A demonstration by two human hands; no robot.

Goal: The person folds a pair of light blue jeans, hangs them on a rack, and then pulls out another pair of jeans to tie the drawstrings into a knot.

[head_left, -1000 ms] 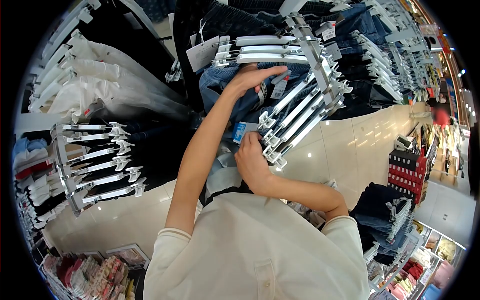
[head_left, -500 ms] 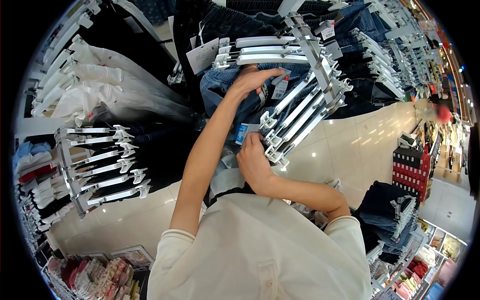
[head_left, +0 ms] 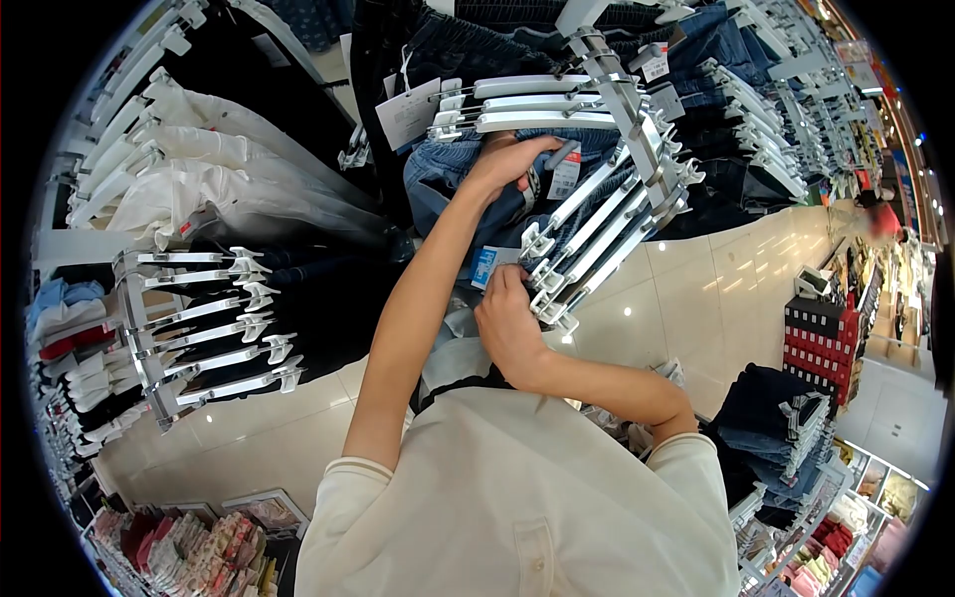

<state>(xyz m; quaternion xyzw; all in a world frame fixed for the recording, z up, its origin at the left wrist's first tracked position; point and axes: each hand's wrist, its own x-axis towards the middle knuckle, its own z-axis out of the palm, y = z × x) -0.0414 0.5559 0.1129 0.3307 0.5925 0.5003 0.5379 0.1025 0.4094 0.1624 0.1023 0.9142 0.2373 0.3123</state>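
- Head view, hands: your left hand (head_left: pixel 505 159) reaches up under the white clip hangers (head_left: pixel 527 104) at the top of the rack, fingers curled over the waistband of the blue denim garment (head_left: pixel 448 179), apparently to steady it and part it from its neighbours.
- Head view, lower hand: your right hand (head_left: pixel 509 323) sits lower, at the near end of the fanned hangers, fingers closed in a pinch on the small blue tag (head_left: pixel 485 265), seemingly turning it up toward you so it can be read. The tag hangs from the denim, just beside the clips.
- Head view, rack: the denim hangs on the sloping rack arm (head_left: pixel 622 99), so the hangers step down toward you and each waistband shows. A larger white paper tag (head_left: pixel 406 112) dangles at the rack's upper left.
- Head view, surroundings: white garments (head_left: pixel 199 169) hang on the left; a second tier of empty-looking clip hangers (head_left: pixel 209 318) carries dark clothes below them. Folded denim (head_left: pixel 771 418) is stacked on a shelf at right, across the glossy tiled floor (head_left: pixel 716 289).
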